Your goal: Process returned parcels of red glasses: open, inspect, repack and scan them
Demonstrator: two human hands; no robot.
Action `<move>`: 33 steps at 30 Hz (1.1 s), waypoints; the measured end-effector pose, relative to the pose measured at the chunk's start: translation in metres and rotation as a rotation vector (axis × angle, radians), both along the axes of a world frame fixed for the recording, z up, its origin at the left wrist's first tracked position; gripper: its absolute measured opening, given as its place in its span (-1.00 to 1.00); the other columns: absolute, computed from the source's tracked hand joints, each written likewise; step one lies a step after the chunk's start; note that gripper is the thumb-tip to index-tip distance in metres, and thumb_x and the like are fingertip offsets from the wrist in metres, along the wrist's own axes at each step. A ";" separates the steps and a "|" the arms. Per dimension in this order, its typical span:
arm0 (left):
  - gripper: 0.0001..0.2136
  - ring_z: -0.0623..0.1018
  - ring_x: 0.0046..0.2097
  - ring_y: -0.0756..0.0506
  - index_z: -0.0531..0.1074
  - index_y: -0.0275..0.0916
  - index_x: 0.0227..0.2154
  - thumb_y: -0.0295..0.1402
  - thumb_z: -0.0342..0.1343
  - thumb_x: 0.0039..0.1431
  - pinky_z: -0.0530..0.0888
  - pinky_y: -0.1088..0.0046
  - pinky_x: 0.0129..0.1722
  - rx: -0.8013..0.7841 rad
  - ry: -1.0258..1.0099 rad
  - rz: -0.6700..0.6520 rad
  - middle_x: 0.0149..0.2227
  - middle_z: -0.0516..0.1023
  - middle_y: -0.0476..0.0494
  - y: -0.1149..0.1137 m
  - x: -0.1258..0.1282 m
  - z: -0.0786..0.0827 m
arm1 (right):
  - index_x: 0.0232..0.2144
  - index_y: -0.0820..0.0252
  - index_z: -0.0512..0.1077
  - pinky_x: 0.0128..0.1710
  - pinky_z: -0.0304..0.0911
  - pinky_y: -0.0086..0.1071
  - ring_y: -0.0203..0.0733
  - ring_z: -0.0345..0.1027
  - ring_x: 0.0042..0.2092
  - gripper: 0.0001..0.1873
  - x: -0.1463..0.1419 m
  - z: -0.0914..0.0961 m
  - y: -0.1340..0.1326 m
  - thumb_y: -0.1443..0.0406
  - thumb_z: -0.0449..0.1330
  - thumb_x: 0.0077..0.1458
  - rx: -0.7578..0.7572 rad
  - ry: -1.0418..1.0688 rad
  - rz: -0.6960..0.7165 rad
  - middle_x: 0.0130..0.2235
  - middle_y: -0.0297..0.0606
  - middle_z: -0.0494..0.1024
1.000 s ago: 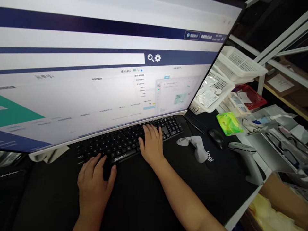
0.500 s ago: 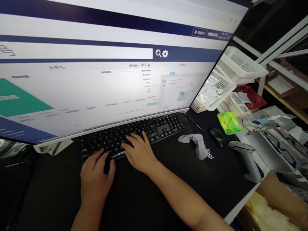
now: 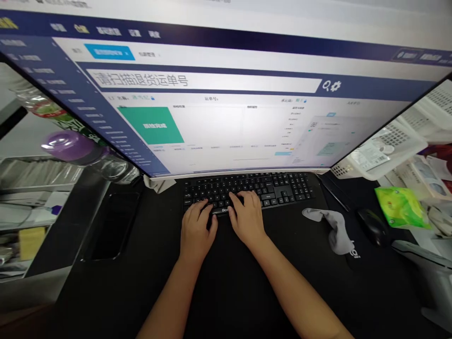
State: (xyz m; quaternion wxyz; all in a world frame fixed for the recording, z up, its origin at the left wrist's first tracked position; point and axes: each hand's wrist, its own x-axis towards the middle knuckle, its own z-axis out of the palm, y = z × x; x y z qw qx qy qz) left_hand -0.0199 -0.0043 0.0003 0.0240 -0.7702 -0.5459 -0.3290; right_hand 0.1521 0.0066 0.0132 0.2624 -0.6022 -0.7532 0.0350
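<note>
Both hands rest at a black keyboard point(image 3: 278, 188) below a large monitor point(image 3: 219, 127). My left hand point(image 3: 198, 230) lies over the keyboard's left end, fingers spread on the lower keys and thumb near the front edge. My right hand point(image 3: 248, 219) covers the middle keys, its fingers apart and slightly curved. Neither hand holds anything. The screen shows a web page with a search bar and a green block. To the right of the keyboard lies a crumpled grey cloth piece point(image 3: 334, 228), and beyond it a black mouse point(image 3: 373, 227).
At left a smartphone point(image 3: 115, 226) lies flat near a purple-capped bottle point(image 3: 74, 147). On the right are a green tissue pack point(image 3: 402, 207), a handheld scanner point(image 3: 432, 273), and white plastic baskets point(image 3: 406, 146). A pen point(image 3: 335, 194) lies beside the monitor's foot.
The view has swung left, so the phone, bottle and left side of the screen now show. Large grey text is in the search bar. Both hands stay on the keyboard; right-hand fingers have shifted slightly.
</note>
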 end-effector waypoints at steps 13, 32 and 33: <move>-0.74 0.50 0.04 -0.31 0.43 -0.30 -0.04 -0.47 0.17 0.19 0.48 -0.03 0.09 0.033 -0.015 -0.055 0.02 0.51 -0.34 0.005 -0.007 -0.005 | 0.32 0.09 0.22 0.36 -0.15 0.20 0.12 0.07 0.26 -0.40 -0.008 0.000 0.010 0.07 0.11 0.30 -0.010 -0.064 -0.059 0.12 -0.09 0.44; -0.72 0.50 0.10 -0.36 0.44 -0.18 -0.01 -0.38 0.13 0.22 0.42 -0.10 0.13 -0.009 -0.077 -0.034 0.05 0.51 -0.34 0.007 0.000 -0.006 | 0.22 0.18 0.31 0.42 -0.13 -0.02 -0.06 0.08 0.32 -0.52 0.010 0.003 0.005 0.26 0.05 0.28 -0.070 0.071 -0.022 0.21 -0.10 0.37; -0.71 0.50 0.10 -0.36 0.43 -0.19 0.01 -0.38 0.13 0.22 0.42 -0.09 0.14 -0.008 -0.072 -0.029 0.05 0.51 -0.36 0.008 0.000 -0.007 | 0.21 0.18 0.32 0.42 -0.13 -0.02 -0.06 0.08 0.32 -0.53 0.011 0.003 0.005 0.26 0.06 0.28 -0.071 0.073 -0.015 0.21 -0.10 0.37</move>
